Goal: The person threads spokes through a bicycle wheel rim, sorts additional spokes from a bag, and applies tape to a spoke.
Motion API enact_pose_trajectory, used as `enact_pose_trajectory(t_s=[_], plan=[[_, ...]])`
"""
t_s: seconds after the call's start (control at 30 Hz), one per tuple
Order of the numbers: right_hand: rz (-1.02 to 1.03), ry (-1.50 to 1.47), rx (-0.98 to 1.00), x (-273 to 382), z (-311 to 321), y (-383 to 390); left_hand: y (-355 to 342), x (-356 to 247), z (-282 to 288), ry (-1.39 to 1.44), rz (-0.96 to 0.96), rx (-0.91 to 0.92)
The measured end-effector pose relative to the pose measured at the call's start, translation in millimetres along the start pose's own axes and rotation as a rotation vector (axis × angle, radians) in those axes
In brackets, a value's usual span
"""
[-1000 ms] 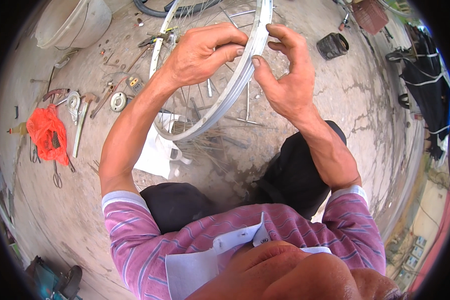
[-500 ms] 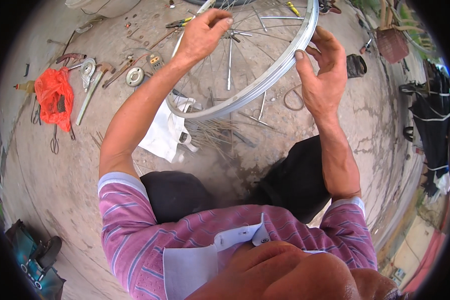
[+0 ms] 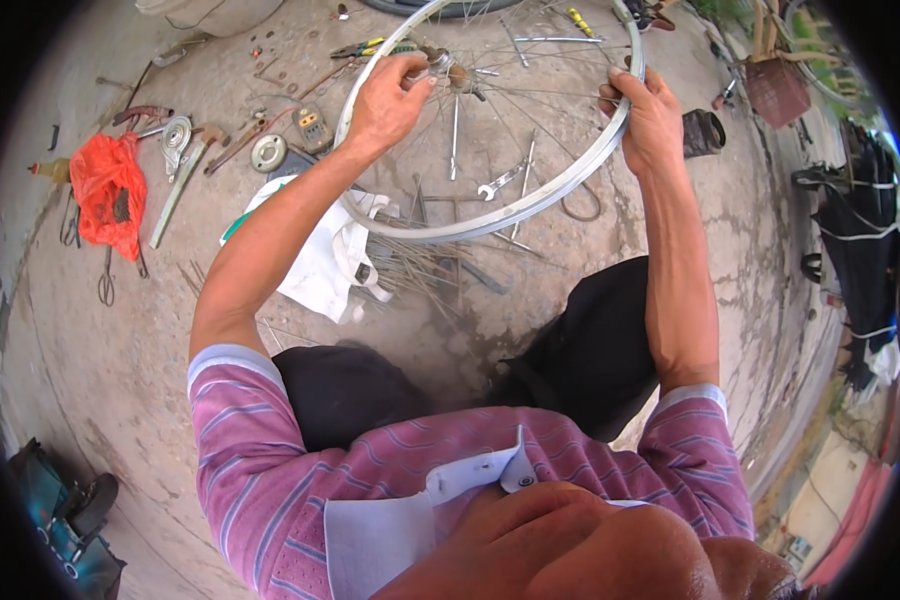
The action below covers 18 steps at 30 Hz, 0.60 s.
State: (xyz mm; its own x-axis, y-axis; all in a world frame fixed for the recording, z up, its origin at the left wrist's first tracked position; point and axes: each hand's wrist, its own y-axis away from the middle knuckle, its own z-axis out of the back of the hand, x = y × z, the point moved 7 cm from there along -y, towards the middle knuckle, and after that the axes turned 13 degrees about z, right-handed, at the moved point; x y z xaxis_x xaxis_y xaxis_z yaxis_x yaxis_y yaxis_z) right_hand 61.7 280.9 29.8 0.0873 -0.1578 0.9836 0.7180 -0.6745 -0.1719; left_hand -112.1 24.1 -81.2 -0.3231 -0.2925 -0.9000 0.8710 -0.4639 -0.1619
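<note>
on the cracked concrete ground, a white bag lies beside loose spokes. just beyond is the wheel, its right side grasped by the right hand. the left hand curls near the hub; whether it pinches anything, i cannot tell. farther off lies a dark tyre.

1 view: head-worn wide fisheye, near, facing down at hands.

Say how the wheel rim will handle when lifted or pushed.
The silvery wheel rim looks metallic, so it's probably stiff. Its narrow band suggests it's light for its size. Being round, it may roll if stood on edge.
</note>
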Motion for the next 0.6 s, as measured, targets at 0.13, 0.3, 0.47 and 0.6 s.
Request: enact_pose_trajectory(t_s=[0.13, 0.3, 0.47, 0.6], plan=[[0.028, -0.009, 0.024, 7, -5, 8, -8, 61, -5, -0.109, 0.367, 0.196], [0.042, 0.018, 0.045, 13, -10, 21, 7, 69, -17, 0.087, 0.603, 0.393], [0.138, -0.050, 0.125, 38, -28, 39, 6, 66, -3, 0.171, 0.655, 0.351], [0.329, -0.034, 0.174, 82, -34, 55, -6, 45, 15, 0.319, 0.550, 0.170]])
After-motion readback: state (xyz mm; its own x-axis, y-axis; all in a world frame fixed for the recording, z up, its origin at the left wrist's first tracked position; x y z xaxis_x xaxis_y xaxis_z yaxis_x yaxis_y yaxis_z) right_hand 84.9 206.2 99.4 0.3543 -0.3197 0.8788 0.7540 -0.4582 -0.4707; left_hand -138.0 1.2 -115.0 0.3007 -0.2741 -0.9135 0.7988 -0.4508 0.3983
